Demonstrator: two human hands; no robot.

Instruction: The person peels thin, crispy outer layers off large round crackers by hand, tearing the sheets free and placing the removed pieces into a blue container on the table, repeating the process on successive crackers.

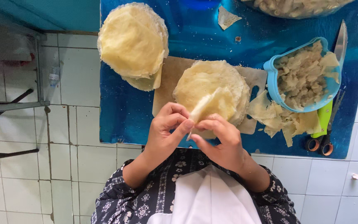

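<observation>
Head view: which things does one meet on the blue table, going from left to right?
Stack of round wrappers → wooden board bearing a second stack → blue bowl of scraps → scissors with green handle.

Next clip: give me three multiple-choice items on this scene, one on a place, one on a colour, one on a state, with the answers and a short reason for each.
1. Where is the bowl of scraps?
A. On the floor tiles
B. On the blue table, right of the board
C. On the person's lap

2. What colour are the scissors' handles?
A. Green
B. Red
C. Black

3. How is the wrapper in the hands?
A. Lying flat on a stack
B. Folded, pinched by both hands
C. Cut into strips

Answers:
1 B: the bowl sits on the table, to the right of the board.
2 A: the handles beside the bowl are bright green.
3 B: the left hand and right hand pinch a folded wrapper above the board.
</observation>
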